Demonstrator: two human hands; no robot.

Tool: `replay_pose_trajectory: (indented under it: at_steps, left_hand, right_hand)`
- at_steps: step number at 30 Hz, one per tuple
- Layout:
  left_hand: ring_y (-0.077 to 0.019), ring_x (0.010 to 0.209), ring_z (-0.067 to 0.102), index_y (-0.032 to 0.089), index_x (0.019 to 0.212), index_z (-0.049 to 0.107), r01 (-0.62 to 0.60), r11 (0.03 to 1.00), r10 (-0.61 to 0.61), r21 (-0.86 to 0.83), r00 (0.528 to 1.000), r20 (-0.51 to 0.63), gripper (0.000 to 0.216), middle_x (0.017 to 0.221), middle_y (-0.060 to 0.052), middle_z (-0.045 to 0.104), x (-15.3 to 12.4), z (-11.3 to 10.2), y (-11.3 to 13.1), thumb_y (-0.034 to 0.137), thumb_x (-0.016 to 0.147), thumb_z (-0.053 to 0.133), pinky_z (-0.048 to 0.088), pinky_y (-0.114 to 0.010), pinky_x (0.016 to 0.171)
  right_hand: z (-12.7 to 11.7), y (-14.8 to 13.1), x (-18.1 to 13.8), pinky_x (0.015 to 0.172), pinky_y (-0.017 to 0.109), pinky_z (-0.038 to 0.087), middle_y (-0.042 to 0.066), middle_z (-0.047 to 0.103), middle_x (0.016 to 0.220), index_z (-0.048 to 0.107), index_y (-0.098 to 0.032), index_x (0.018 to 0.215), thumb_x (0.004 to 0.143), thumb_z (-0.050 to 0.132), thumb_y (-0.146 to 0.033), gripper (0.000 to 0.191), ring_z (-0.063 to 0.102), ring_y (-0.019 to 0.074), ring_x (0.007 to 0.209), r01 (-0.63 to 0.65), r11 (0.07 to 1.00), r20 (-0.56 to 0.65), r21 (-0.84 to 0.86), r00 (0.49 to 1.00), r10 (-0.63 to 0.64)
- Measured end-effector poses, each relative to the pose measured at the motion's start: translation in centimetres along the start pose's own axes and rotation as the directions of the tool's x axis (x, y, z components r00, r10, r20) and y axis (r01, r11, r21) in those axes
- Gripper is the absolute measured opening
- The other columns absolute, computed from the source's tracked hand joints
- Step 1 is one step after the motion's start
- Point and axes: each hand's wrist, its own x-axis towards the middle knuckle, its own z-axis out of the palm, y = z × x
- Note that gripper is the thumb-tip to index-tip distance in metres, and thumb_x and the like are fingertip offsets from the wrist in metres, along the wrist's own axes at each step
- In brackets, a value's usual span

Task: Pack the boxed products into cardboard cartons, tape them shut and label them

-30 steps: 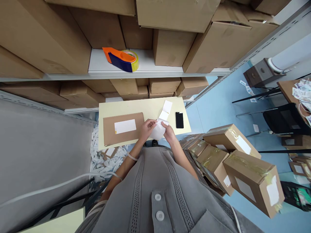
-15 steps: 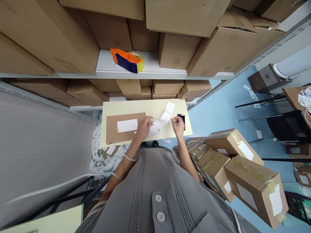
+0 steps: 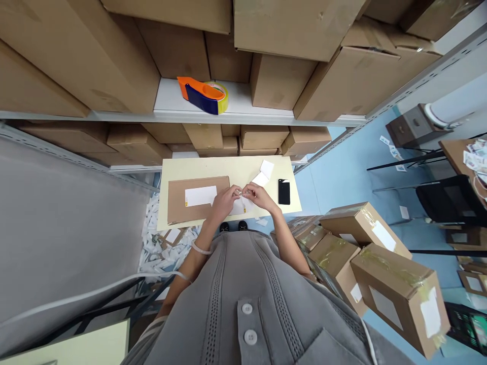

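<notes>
My left hand [image 3: 224, 201] and my right hand [image 3: 258, 195] meet over the front part of a pale yellow table [image 3: 213, 167]. Both are closed, fingertips pinched together. Whatever sits between them is too small to make out. Under the fingers lies a strip of white labels [image 3: 261, 179], its far end folded upward and its near part partly covered by my hands. Left of them, a flat brown cardboard box [image 3: 177, 203] bears a white label [image 3: 200, 195]; my left hand overlaps its right edge. A black phone [image 3: 283, 192] rests to the right of my right hand.
Cardboard boxes [image 3: 281, 83] fill the shelves beyond the table. A tape dispenser [image 3: 203, 96] in orange and blue sits on the upper shelf. Taped boxes [image 3: 395, 289] are stacked on the floor at right. Crumpled white paper [image 3: 152, 248] piles up at lower left.
My right hand has moved left, from beside the phone to my left hand, and their fingertips now meet. The phone is fully uncovered. My left hand has barely moved.
</notes>
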Motion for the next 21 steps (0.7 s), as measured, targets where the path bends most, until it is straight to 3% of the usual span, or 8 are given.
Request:
replay_pose_trajectory:
  at_steps: [5,9,14,21]
  left_hand:
    - [-0.0202,0.078,0.063,0.029,0.095,0.063,0.012,0.976,-0.032,-0.217,0.996,-0.088,0.019,0.078,0.002,0.068,0.0,0.7,-0.5,0.015,0.083,0.057,0.043,-0.030,0.071]
    - [-0.0196,0.076,0.062,0.026,0.089,0.062,0.017,0.970,-0.059,-0.242,0.984,-0.166,0.015,0.076,0.001,0.067,-0.1,0.5,-1.0,0.016,0.082,0.054,0.044,-0.031,0.073]
    - [-0.0186,0.076,0.061,0.023,0.089,0.061,0.068,0.966,-0.167,-0.251,0.901,-0.399,0.012,0.080,-0.001,0.065,-0.4,-1.8,-2.9,0.019,0.083,0.052,0.047,-0.031,0.078]
    - [-0.0157,0.075,0.060,0.021,0.091,0.061,0.084,0.955,-0.221,-0.285,0.841,-0.493,0.012,0.080,-0.001,0.064,-1.1,-3.3,-4.6,0.021,0.082,0.054,0.047,-0.028,0.076]
  right_hand:
    - [0.7,-0.9,0.0,0.070,0.026,0.038,-0.003,0.044,0.073,0.063,-0.023,0.081,0.089,0.058,-0.032,0.012,0.045,0.0151,0.072,-0.001,0.997,-0.076,0.083,0.997,0.007]
    - [0.3,-0.9,-0.1,0.070,0.027,0.039,-0.002,0.048,0.074,0.061,-0.023,0.079,0.088,0.056,-0.033,0.014,0.047,0.0157,0.074,-0.046,0.995,-0.168,0.094,0.984,0.061]
    - [-2.5,0.7,-1.4,0.071,0.027,0.041,0.000,0.052,0.078,0.056,-0.022,0.078,0.085,0.054,-0.037,0.016,0.047,0.0157,0.073,-0.127,0.984,-0.411,0.128,0.896,0.169]
    - [-4.1,2.7,-2.9,0.067,0.026,0.040,-0.003,0.050,0.072,0.056,-0.022,0.079,0.082,0.056,-0.044,0.023,0.046,0.0140,0.067,-0.147,0.969,-0.484,0.200,0.845,0.228]
